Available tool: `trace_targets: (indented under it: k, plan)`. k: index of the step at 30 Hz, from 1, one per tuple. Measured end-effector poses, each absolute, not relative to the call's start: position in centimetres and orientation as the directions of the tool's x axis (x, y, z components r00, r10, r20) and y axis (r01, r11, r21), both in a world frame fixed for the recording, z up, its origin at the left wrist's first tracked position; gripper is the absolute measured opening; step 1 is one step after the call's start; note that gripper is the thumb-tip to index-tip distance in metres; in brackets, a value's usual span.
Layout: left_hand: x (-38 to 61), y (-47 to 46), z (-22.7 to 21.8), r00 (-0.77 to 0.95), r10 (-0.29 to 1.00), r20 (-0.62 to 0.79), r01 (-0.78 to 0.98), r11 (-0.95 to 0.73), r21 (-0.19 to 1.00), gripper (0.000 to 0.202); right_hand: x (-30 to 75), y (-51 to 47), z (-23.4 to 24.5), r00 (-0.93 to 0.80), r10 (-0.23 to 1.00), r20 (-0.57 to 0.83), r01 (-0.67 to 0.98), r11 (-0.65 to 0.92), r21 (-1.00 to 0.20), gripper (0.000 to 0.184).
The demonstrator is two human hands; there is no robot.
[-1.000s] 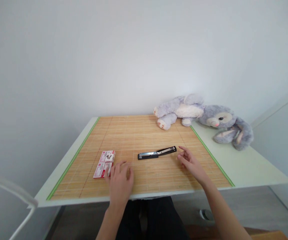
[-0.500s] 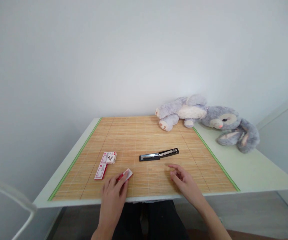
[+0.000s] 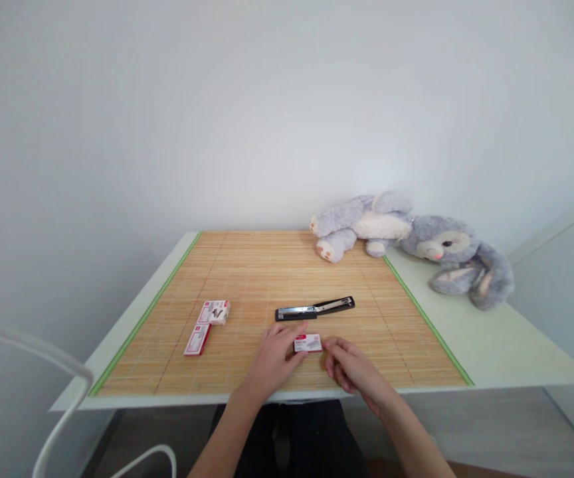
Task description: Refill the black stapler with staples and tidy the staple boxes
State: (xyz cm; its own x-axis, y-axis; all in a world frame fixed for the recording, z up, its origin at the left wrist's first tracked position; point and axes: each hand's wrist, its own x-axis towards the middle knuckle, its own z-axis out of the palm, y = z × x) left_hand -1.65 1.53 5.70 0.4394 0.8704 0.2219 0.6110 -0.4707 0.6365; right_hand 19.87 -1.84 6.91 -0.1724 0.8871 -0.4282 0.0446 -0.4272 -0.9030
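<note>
A small red-and-white staple box [image 3: 307, 342] lies near the front of the bamboo mat. My left hand [image 3: 277, 355] holds its left end, with the thumb on the near side and the fingers on the far side. At the right end of the box, my right hand [image 3: 351, 367] has its fingers curled and its thumb and index fingertips pinched at the edge. Just beyond the hands, a black stapler [image 3: 314, 309] lies folded open, its metal magazine showing.
Several more staple boxes [image 3: 198, 339] sit together on the left of the bamboo mat [image 3: 252, 265]. A grey plush rabbit [image 3: 381, 226] lies along the back right of the white table [image 3: 496, 345]. A white cable [image 3: 70, 405] curves at the lower left.
My left hand has slid the staple box rightward to the middle and turned it nearly straight. My right hand has moved left to the box's right end, its fingers closing.
</note>
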Motion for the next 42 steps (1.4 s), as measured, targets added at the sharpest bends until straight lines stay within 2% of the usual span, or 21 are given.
trace_targets:
  k: [5,9,13,15,17,21,28,33,38,42]
  plan:
    - [-1.1,1.5,5.6,0.435,0.864,0.252,0.611,-0.489,0.622,0.057,19.9,-1.6,7.1,-0.200,0.883,-0.424,0.089,-0.415,-0.905,0.048]
    - [-1.6,1.5,6.0,0.450,0.863,0.232,0.611,-0.486,0.625,0.062,21.2,-1.2,6.6,-0.191,0.891,-0.412,0.171,-0.383,-0.908,0.050]
    - [-3.6,1.5,6.3,0.401,0.889,0.222,0.667,-0.449,0.594,0.055,22.7,-0.6,6.0,-0.124,0.975,-0.186,0.350,-0.133,-0.927,0.042]
    - [-4.5,1.6,6.5,0.382,0.900,0.212,0.689,-0.430,0.584,0.046,22.7,-0.2,6.1,-0.169,0.981,-0.099,0.472,-0.008,-0.882,0.050]
    - [-4.9,1.8,6.7,0.389,0.900,0.196,0.692,-0.426,0.583,0.038,22.1,0.2,6.6,-0.237,0.969,-0.075,0.586,0.081,-0.806,0.055]
    - [-5.3,2.1,6.8,0.402,0.895,0.192,0.673,-0.431,0.601,0.032,21.1,1.2,7.8,-0.285,0.956,-0.070,0.731,0.170,-0.661,0.036]
    - [-6.7,2.6,6.1,0.397,0.899,0.187,0.673,-0.423,0.607,0.031,23.2,1.5,8.3,-0.287,0.952,-0.110,0.773,0.162,-0.613,0.038]
    - [-6.8,2.6,6.0,0.393,0.898,0.199,0.670,-0.428,0.607,0.032,22.2,1.3,9.2,-0.282,0.956,-0.078,0.777,0.180,-0.603,0.050]
    - [-6.8,2.6,6.0,0.391,0.898,0.202,0.668,-0.428,0.609,0.032,18.0,2.2,10.5,-0.349,0.936,-0.045,0.805,0.275,-0.526,0.018]
    - [-6.8,2.6,5.9,0.388,0.899,0.204,0.672,-0.427,0.605,0.034,15.2,3.6,10.8,-0.424,0.901,-0.088,0.857,0.369,-0.359,0.014]
